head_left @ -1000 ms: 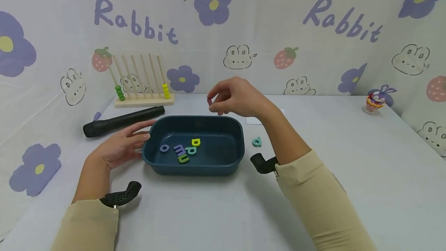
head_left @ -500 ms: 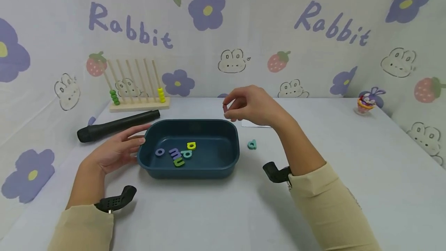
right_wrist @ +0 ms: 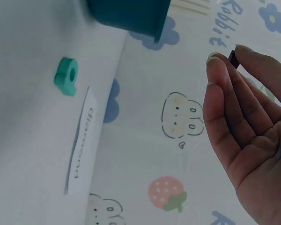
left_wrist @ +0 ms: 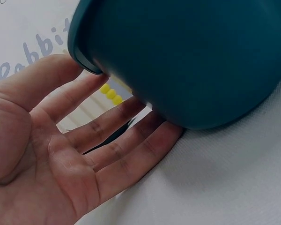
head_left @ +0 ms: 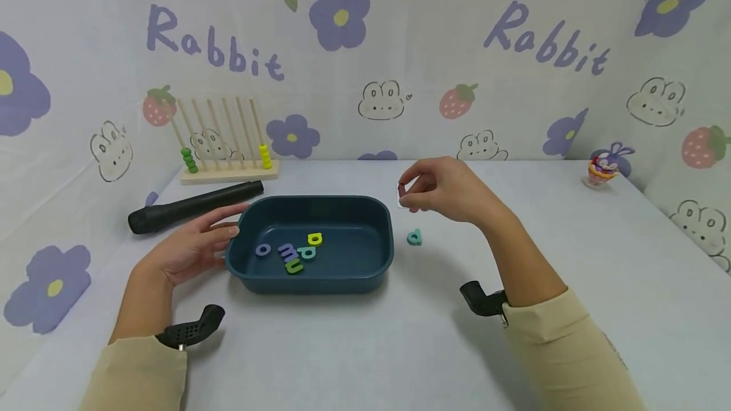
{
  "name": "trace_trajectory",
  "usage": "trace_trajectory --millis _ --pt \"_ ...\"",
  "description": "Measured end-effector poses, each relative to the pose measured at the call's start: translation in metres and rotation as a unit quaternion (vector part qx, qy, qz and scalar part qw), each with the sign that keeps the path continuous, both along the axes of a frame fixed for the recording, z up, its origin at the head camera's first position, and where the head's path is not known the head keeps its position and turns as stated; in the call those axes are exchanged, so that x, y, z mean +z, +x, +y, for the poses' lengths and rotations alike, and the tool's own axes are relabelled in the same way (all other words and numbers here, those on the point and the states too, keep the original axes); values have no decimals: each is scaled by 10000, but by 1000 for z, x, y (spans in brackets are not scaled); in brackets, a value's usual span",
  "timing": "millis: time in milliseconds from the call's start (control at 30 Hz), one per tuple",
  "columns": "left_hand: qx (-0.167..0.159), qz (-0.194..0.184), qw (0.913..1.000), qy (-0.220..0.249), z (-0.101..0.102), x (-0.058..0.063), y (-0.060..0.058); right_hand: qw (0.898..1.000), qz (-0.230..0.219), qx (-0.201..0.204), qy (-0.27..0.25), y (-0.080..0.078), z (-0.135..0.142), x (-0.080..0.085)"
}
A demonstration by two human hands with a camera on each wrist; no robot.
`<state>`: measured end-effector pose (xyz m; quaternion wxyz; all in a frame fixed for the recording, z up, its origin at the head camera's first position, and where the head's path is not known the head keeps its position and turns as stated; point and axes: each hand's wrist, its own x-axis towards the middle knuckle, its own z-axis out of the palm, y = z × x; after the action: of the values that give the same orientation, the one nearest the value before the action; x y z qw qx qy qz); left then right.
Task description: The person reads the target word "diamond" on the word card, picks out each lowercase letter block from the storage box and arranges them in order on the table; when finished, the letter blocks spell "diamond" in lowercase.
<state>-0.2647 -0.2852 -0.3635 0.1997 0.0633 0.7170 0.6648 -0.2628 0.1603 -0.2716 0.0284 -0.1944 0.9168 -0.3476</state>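
Note:
A dark blue-green basin stands on the table. Inside it lie a purple "o", a purple "m", a green "n", a teal letter and a yellow "a". My left hand rests its extended fingers against the basin's left outer wall, thumb at the rim. Right of the basin, in the air, my right hand pinches a small dark red piece between thumb and index finger. Below that hand lies a teal "d".
A white paper strip printed "diamond" lies behind the teal "d", mostly covered by the right hand in the head view. At the back left stand a wooden abacus and a black microphone. A small cup ornament is at the far right.
My right hand has moved right and slightly down, from behind the basin to over the paper strip, still pinching the dark red piece. The left hand stays at the basin.

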Motion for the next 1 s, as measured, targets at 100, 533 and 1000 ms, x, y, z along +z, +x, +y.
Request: trace_trajectory --millis 100,533,1000 --pt "19 21 10000 -6 0 1 0 10000 -34 -66 7 0 5 -3" --pt "58 -19 9999 -84 1 2 0 9994 -261 -213 99 -2 26 -23" --pt "78 -72 9999 -7 2 2 2 9981 -555 -266 70 -8 37 -42"
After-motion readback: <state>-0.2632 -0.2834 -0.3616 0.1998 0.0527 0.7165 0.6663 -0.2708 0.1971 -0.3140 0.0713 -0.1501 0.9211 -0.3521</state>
